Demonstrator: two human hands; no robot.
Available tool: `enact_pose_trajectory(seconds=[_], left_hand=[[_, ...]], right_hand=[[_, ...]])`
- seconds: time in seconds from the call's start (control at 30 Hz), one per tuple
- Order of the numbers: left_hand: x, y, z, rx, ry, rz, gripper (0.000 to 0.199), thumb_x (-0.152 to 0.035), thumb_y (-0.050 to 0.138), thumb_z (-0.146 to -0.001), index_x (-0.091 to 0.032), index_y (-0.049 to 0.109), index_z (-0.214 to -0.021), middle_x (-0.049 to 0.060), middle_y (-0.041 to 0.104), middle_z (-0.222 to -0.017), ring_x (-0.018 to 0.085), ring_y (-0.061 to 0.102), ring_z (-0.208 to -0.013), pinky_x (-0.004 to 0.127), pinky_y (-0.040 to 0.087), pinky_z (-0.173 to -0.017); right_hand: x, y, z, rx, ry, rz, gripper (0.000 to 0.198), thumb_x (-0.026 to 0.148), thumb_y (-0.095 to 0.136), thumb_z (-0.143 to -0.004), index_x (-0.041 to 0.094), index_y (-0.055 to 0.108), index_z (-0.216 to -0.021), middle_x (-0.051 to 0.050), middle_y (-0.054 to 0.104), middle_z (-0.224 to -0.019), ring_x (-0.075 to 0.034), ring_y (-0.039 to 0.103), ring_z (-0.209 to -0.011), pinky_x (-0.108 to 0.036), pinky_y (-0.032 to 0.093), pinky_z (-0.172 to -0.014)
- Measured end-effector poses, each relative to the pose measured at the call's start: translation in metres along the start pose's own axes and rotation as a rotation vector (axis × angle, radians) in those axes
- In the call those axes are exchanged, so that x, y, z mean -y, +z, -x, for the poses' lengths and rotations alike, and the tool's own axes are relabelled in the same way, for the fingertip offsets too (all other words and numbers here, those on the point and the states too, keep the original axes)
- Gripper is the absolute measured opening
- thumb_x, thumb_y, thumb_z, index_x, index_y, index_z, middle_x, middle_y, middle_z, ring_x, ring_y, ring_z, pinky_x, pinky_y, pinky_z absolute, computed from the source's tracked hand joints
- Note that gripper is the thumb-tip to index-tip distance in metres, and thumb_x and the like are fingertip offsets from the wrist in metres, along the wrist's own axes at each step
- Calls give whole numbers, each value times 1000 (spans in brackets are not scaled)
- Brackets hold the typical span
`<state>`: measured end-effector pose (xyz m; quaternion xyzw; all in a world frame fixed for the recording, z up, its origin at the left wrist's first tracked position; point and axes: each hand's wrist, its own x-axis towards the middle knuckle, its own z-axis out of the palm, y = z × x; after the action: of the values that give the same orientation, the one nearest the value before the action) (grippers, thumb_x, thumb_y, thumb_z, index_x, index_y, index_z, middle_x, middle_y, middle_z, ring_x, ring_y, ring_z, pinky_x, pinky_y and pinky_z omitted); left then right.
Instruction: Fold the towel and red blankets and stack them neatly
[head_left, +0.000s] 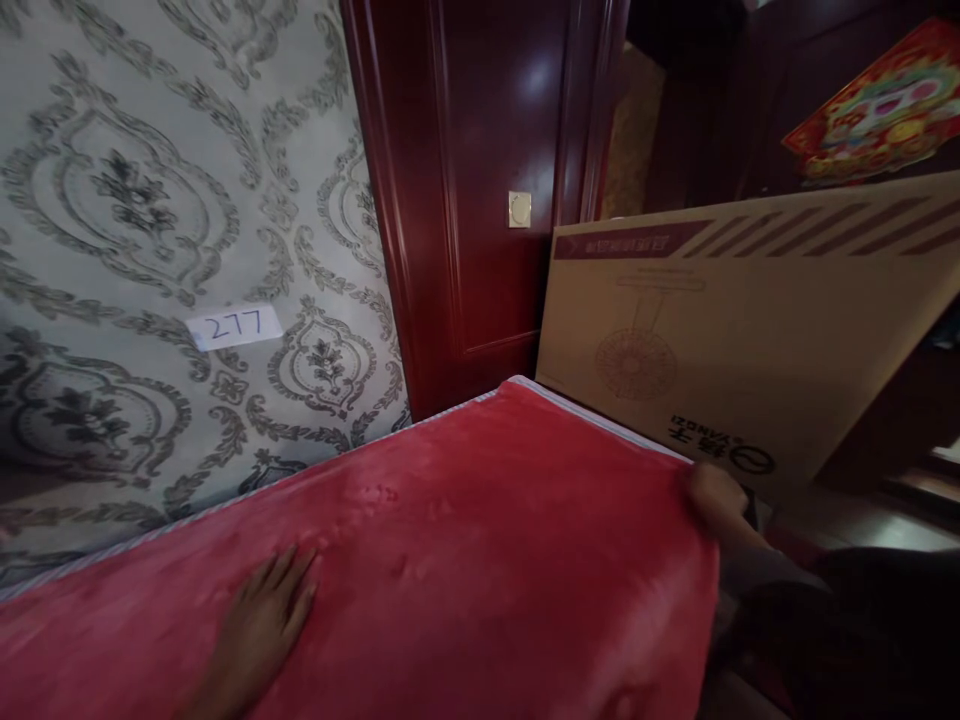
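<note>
A red plush sheet (465, 530) covers a flat bed-like surface and fills the lower part of the view. It has small dents and soft creases in its nap, and a pale striped edging (600, 412) shows along its far sides. My left hand (259, 625) lies flat on the sheet at the lower left, fingers stretched out. Over at the right edge, my right hand (716, 495) touches the sheet's border. Motion blurs it, and its fingers cannot be made out.
A large cardboard box (720, 340) with an upside-down print stands close beyond the sheet's right end. Behind are a dark red door panel (480, 150) and patterned wallpaper (150, 200) with a paper label (236, 327) reading 277. A colourful festive decoration (885, 110) hangs upper right.
</note>
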<state>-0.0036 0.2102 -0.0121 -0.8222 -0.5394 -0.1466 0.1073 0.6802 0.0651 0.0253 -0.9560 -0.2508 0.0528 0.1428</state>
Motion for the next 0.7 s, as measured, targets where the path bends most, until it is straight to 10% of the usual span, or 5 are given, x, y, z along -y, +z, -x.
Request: enact_pose_trajectory(seconds=[0.27, 0.7], left_hand=[[6, 1, 2, -3, 30, 39, 53, -44, 41, -88, -24, 70, -127, 5, 62, -141, 29, 55, -134, 50, 43, -114], [44, 44, 17, -168, 91, 117, 53, -55, 41, -91, -32, 67, -131, 4, 64, -138, 30, 60, -128, 53, 52, -105]], right_hand=[[30, 9, -31, 0, -110, -23, 48, 32, 37, -101, 5, 73, -118, -26, 66, -126, -40, 62, -119, -48, 50, -97], [168, 44, -101, 58, -333, -184, 46, 38, 55, -96, 13, 64, -133, -19, 68, -127, -30, 65, -117, -33, 53, -89]])
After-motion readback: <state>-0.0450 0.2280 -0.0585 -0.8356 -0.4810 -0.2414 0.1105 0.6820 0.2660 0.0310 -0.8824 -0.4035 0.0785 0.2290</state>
